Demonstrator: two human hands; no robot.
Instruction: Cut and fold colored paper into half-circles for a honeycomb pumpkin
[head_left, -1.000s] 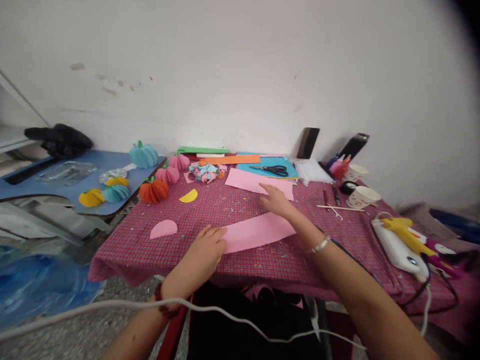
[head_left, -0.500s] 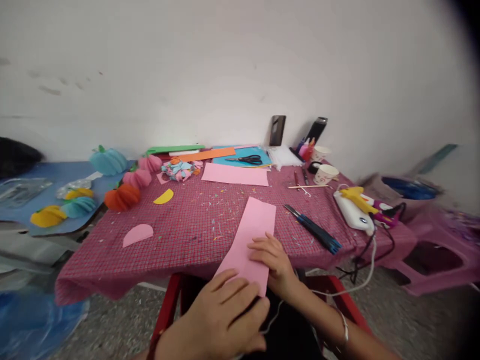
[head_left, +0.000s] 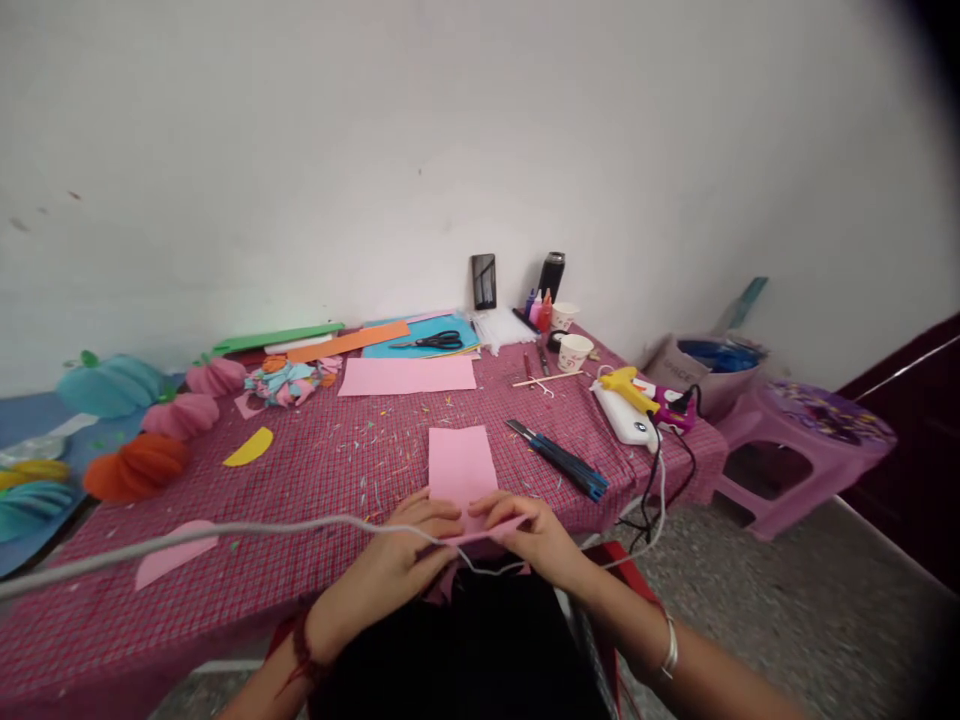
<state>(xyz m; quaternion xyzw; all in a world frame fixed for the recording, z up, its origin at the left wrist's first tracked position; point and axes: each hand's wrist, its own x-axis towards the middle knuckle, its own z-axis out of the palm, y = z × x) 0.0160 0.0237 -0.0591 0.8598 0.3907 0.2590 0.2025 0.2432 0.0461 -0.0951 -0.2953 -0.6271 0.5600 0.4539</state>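
A pink paper strip (head_left: pixel 461 465) lies at the table's front edge, its near end lifted and bent up between my hands. My left hand (head_left: pixel 409 545) pinches the strip's left side, thumb below and fingers on top. On the right side my right hand (head_left: pixel 529 535) grips the same strip, its fingers curled over the paper. A white cable (head_left: pixel 330 522) runs across in front of my left hand and under the strip. To the right of the paper lies a blue-and-black utility knife (head_left: pixel 562 460) with its blade end pointing away.
Scissors (head_left: pixel 435 341) rest on blue sheets at the back, behind another pink strip (head_left: pixel 405 375). A yellow glue gun (head_left: pixel 626 387) lies on a white power bank at right, near paper cups (head_left: pixel 575 352). Paper pumpkins (head_left: pixel 139 467) and a yellow half-circle (head_left: pixel 249 447) are at left.
My view has turned to the right. Both hands have come to opposite sides of the pink strip, and its near end is now bent upward. The white cable now crosses in front.
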